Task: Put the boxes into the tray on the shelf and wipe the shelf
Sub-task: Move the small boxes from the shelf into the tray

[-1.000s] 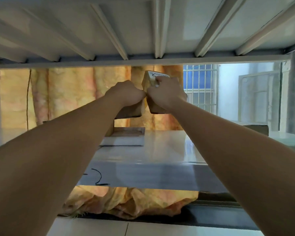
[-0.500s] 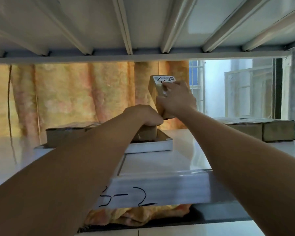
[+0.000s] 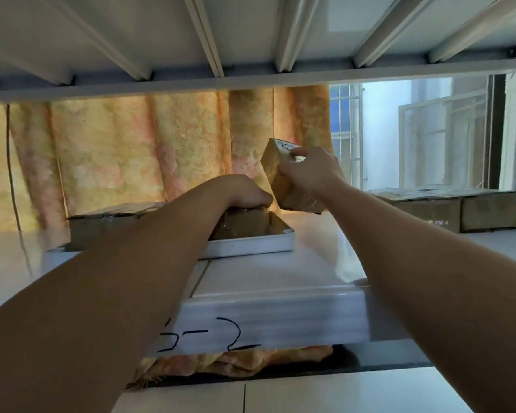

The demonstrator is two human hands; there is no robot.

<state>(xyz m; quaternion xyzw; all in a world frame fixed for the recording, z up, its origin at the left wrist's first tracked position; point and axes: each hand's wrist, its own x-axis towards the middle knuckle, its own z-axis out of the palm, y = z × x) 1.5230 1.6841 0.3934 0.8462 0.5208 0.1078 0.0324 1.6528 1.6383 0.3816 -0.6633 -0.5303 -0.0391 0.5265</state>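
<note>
A white tray lies on the white shelf. My left hand grips a small brown box from above, and the box rests inside the tray's right part. A flat brown box sits in the tray's left part, partly hidden by my left arm. My right hand holds a second small brown box with a white label, tilted in the air just above the tray's right edge.
Two larger taped cartons stand on the shelf at the right. The underside of the upper shelf hangs low overhead. A yellow curtain hangs behind. The shelf's front edge carries a handwritten mark.
My left hand has lowered its box into the tray. My right hand's box has tilted and dropped lower. The view has moved closer, and the cartons at the right have come into sight.
</note>
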